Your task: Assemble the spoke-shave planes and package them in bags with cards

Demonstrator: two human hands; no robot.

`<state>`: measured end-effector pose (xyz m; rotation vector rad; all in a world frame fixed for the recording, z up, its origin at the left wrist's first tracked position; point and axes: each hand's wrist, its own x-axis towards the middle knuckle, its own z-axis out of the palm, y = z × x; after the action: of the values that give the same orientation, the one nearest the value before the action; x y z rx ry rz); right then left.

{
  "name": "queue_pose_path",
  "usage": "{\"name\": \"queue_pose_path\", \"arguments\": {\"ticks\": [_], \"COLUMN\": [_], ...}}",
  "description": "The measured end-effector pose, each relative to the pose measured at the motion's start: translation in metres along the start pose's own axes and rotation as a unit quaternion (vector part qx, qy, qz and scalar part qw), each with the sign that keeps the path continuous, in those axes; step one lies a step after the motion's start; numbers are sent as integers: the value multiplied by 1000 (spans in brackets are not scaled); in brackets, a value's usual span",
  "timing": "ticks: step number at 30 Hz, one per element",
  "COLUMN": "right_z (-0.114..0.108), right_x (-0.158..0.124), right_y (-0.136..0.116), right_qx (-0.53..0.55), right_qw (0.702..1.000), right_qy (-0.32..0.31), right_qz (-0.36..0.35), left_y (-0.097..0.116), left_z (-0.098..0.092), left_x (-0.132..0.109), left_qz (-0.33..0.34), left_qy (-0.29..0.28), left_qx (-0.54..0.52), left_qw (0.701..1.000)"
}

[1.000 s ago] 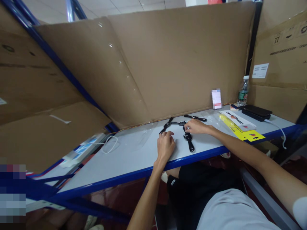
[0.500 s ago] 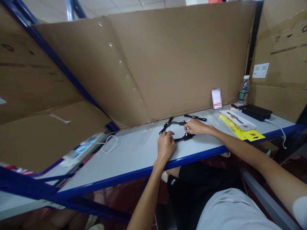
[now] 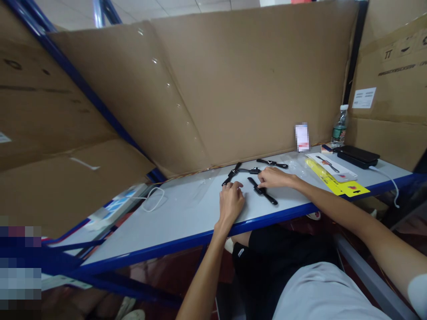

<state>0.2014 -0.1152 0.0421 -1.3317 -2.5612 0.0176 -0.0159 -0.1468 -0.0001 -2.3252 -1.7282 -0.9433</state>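
A black spokeshave [image 3: 267,195] lies slantwise on the grey tabletop between my hands, its near handle pointing toward the front edge. The bent fingers of my right hand [image 3: 275,178] are closed at its middle, by the blade seat; the fingertips are partly hidden. To its left, my left hand [image 3: 231,201] rests on the table with loosely curled, slightly parted fingers and nothing visible in them. Just beyond that hand lies another spokeshave [image 3: 233,172]. A third spokeshave [image 3: 246,170] is behind my right fingers, and one more spokeshave [image 3: 272,164] is by the back panel.
A yellow-and-white package card [image 3: 333,175] lies on the right, with a black case [image 3: 356,156] and white cable behind it. A water bottle [image 3: 339,128] stands in the back corner. Clear plastic film [image 3: 203,184] lies left of centre. Cardboard walls [image 3: 250,89] enclose the table.
The spokeshave between my hands has turned; its left handle swung away from my left hand toward the back, and its right handle came toward me. Both hands stay almost in place.
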Motion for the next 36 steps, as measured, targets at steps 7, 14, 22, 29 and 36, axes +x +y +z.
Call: {"name": "queue_pose_path", "arguments": {"ticks": [7,14,22,29,36], "right_z": [8,2,-1,-11,-32], "right_x": [6,7,4,19,50], "right_y": [-3,0,-4,-2,2], "right_qx": [31,19,-15,-9,12], "right_qw": [997,992,992,992,987], "right_qy": [59,102,101,112,146], "right_qz": [44,69,73,65,61], "left_y": [-1,-2,-4,-1,-1], "left_z": [1,1,2,1,0], "left_x": [0,0,0,0,1], "left_qz": [-9,-8,-6,-8,-2], "left_qy": [13,14,15,12,9], "left_qx": [-6,-13,-12,-7,-9], "left_qw": [1000,1000,1000,1000,1000]}}
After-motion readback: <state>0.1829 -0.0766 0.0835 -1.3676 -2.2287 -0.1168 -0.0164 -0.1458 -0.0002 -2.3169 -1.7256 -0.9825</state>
